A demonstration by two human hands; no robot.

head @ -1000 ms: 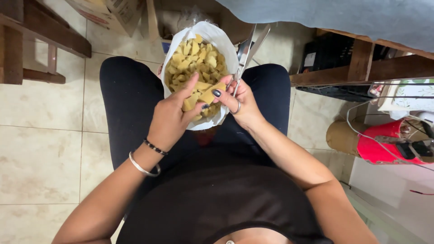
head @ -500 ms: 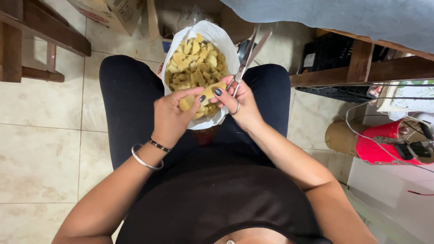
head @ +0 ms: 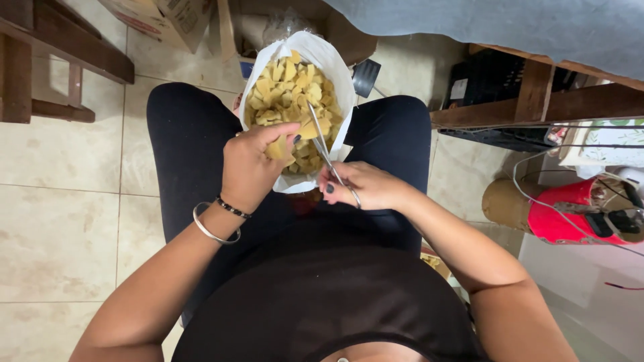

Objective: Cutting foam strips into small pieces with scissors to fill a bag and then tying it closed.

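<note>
Now the right hand (head: 365,188) had swung its scissors (head: 322,144) up over the bag (head: 335,74) — grip closed on handles; left hand (head: 251,167) pinched a yellow piece (head: 277,149) just beside the blades.

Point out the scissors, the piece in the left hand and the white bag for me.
scissors (head: 320,142): head view, on the blades over the bag.
piece (head: 277,149): head view, its yellow face below the left thumb.
bag (head: 343,86): head view, right wall.

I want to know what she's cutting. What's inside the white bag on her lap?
The white bag is full of pale yellow pieces. The left hand holds one, and scissors in the right hand reach in. Deeper layers are covered.
</note>
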